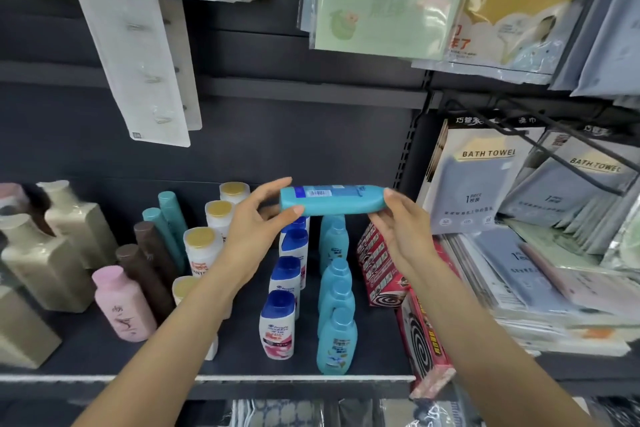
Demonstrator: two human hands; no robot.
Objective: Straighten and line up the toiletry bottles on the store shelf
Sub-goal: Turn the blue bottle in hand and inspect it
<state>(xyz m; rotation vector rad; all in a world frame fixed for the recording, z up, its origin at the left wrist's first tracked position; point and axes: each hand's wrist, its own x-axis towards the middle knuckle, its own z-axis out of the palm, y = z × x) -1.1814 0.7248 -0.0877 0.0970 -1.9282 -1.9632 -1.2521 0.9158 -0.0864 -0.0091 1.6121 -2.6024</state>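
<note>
bottle (331, 199) sideways above shelf (242, 378) rows | left hand (254, 225) left end | right hand (403, 229) right end

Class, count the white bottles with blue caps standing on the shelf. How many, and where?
3, in one file left of the teal row: front, middle, back. More may hide behind the left hand.

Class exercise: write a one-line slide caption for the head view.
Both hands, left hand and right hand, hold a teal bottle sideways above the shelf's teal row.

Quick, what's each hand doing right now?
Left hand: pinches the cap end of the teal bottle.
Right hand: fingers touch the bottle's other end.
</note>
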